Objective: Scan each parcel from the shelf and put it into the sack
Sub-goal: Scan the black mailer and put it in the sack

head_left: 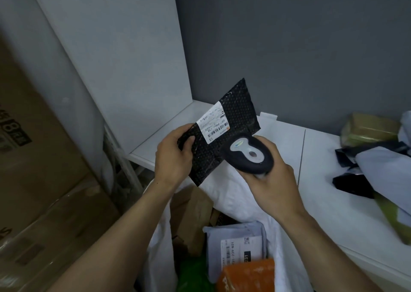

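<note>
The left hand point(172, 158) pinches the black parcel point(240, 114) by its left edge, holding it in the air above the open sack point(224, 196), long axis tilted up to the right, label point(212, 126) facing up. The right hand point(271, 182) grips the scanner point(248, 156) just beside the label's lower right. Its nose seems to overlap the parcel, though contact is unclear.

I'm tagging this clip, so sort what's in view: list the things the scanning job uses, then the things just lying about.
In the job:
black mailer, pinched by the left hand
scanner, gripped by the right hand
white sack holding packed parcels
waiting parcels on the shelf

Lying about:
wrapped cardboard boxes at left
white upright panel
</note>
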